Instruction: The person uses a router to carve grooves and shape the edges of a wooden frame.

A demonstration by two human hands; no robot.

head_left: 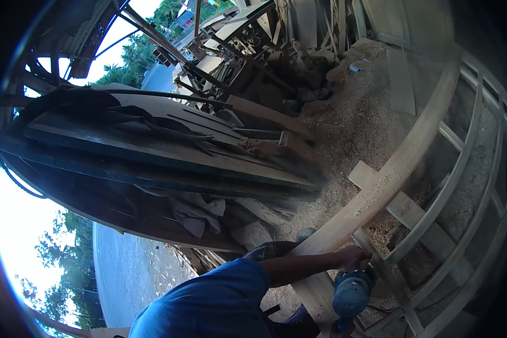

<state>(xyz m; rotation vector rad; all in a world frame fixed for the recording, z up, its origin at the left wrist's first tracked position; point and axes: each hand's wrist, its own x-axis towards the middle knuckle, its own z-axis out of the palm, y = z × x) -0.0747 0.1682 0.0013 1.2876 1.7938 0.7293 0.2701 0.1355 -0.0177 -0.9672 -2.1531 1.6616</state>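
Note:
My left arm in a blue sleeve reaches across to the right. At its end my left hand (356, 258) is closed over the upper end of a blue power tool (350, 296) with a rounded motor housing; its exact kind is hard to make out. The tool is beside a long, curved wooden beam (372, 200), close to the beam's near end. Where the tool's lower end meets the picture's lower edge, a dark patch may be my right hand, but its fingers do not show.
Slatted wooden framing (450, 197) runs along the right. Wood shavings (343, 124) cover the ground beyond the beam. Large stacked boards (169, 152) stand at the left, with a grey cloth (197, 214) hanging on them. Scrap timber (253, 67) piles up at the back.

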